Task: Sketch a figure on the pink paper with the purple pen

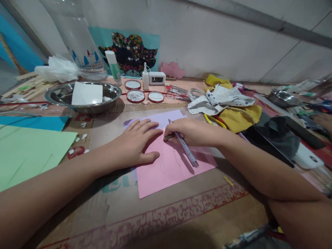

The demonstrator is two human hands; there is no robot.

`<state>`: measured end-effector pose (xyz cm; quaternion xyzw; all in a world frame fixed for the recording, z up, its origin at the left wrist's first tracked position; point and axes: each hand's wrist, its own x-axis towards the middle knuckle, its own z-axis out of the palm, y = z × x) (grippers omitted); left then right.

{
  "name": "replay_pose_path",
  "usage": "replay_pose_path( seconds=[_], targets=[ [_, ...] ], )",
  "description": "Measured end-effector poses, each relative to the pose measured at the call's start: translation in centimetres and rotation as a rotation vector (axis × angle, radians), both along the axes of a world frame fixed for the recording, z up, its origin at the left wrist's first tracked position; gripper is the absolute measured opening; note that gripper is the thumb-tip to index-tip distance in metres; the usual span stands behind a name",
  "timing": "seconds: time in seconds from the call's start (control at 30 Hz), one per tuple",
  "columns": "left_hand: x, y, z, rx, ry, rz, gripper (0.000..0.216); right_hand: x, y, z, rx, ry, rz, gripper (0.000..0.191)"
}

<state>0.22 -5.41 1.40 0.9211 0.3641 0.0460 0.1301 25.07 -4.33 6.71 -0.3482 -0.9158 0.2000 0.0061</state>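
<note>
My left hand (137, 141) lies flat with fingers spread, pressing on a pink sheet of paper (155, 181) and a lilac sheet (168, 115) that shows beneath it. Faint pencil-like lines mark the pink sheet. Closed over the same sheet, my right hand (181, 133) holds a greyish-purple pen (187, 150), which slants between the fingers with one end toward me. A small dark piece (169, 137) shows at that hand's fingertips, too hidden to name.
A steel bowl (114, 97) with white card (86, 93) stands back left, near lids of white beads (135, 95), a glue stick (112, 67) and a small clock (157, 78). Green paper (33, 148) lies left. Cloth scraps (223, 98), yellow-handled scissors (207, 119) and a phone-like black slab (269, 145) crowd the right.
</note>
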Motion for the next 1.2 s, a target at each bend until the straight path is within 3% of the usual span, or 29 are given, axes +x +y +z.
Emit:
replay_pose_path(
  seconds=[0.23,0.7,0.87,1.07,1.2],
  targets=[
    [0.1,0.1,0.0,-0.006,-0.008,-0.006,0.078,-0.2,0.1,-0.7,0.113,-0.016,-0.042,0.020],
    [0.0,0.2,-0.3,0.024,-0.039,-0.015,0.075,-0.1,-0.1,0.6,0.084,-0.120,-0.026,0.021],
    [0.0,0.1,-0.2,0.024,-0.027,-0.014,0.077,-0.3,-0.1,0.1,0.163,-0.079,-0.071,0.017],
    [0.0,0.0,-0.2,0.032,-0.059,-0.014,0.072,0.3,0.2,0.7,0.144,0.025,-0.046,0.016],
    [0.0,0.0,-0.2,0.026,-0.048,-0.009,0.073,0.1,-0.1,1.1,0.083,-0.090,-0.043,0.018]
  ],
)
